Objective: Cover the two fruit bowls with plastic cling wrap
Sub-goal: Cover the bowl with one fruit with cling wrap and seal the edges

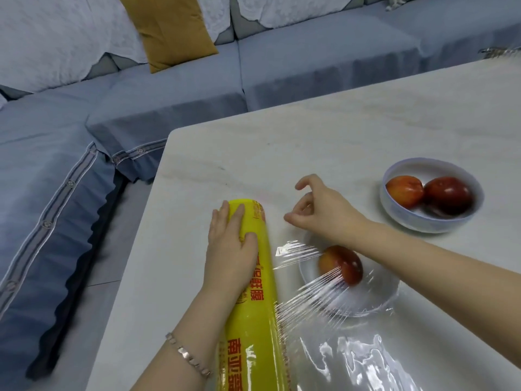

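Observation:
A long yellow cling wrap roll [253, 320] lies on the white table, pointing away from me. My left hand [231, 249] presses down on its far half, fingers draped over the top. Clear film [313, 292] runs from the roll to the right, over the near white bowl [380, 303], which holds one red apple [342, 265]. The film is bunched into streaks at the bowl's left rim. My right hand [318, 213] hovers just beyond this bowl, fingers curled and apart, with no film visible between them. A second white bowl [394, 210] with two red apples [448, 196] stands uncovered farther right.
Loose, wrinkled film [366, 362] lies on the marble-patterned table [310, 142] near me. The table's left edge is close to the roll. A blue-grey sofa [169, 108] with a mustard cushion [169, 29] wraps round the far and left sides.

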